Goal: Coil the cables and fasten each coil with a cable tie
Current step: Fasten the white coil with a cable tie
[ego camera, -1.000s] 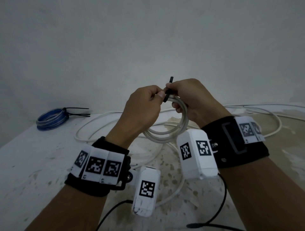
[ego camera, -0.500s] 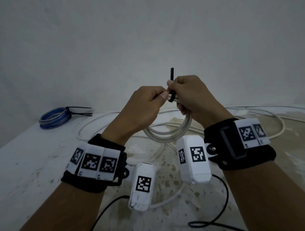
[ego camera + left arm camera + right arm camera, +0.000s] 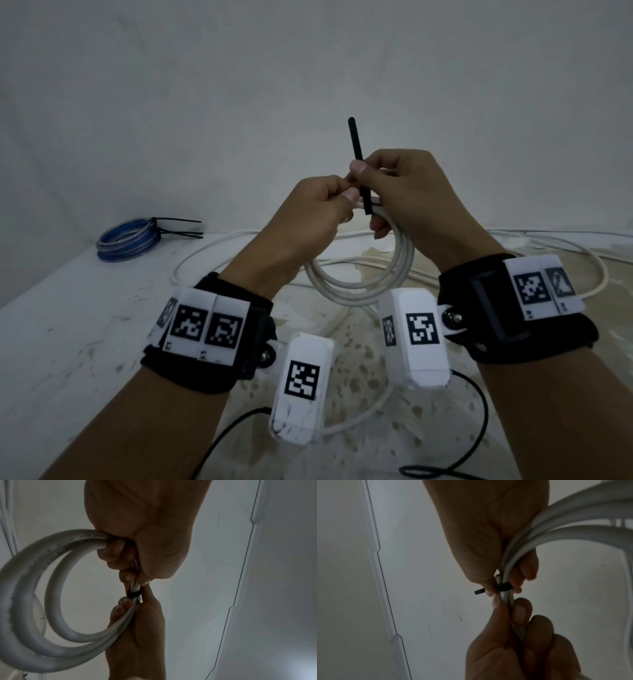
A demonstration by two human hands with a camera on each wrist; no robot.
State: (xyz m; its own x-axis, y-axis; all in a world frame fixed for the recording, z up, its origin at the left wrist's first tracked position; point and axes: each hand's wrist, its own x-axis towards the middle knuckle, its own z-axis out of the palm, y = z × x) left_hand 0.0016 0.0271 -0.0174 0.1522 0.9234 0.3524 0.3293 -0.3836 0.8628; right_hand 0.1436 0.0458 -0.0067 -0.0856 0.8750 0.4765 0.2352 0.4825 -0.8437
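I hold a white cable coil [image 3: 359, 291] up in front of me, above the table. A black cable tie [image 3: 356, 150] is looped round its top strands, with the tail standing straight up. My right hand [image 3: 359, 171] pinches that tail between thumb and forefinger, its lower fingers curled under the coil. Just left of the tie band, my left hand [image 3: 346, 200] grips the coil. The left wrist view shows the tie band [image 3: 134, 594] round the strands between both hands. In the right wrist view the tie [image 3: 504, 588] is snug on the cable [image 3: 573, 520], its tail pointing left.
A blue cable coil [image 3: 125, 238], bound with black ties, lies at the table's back left. Loose white cable [image 3: 582, 260] sprawls over the stained table [image 3: 68, 342] under and behind my hands. Black camera leads [image 3: 479, 428] trail near the front edge. A wall stands close behind.
The tie's tail now sticks out much longer above my hands; my right hand has drawn it upward through the head. Both hands rose slightly.
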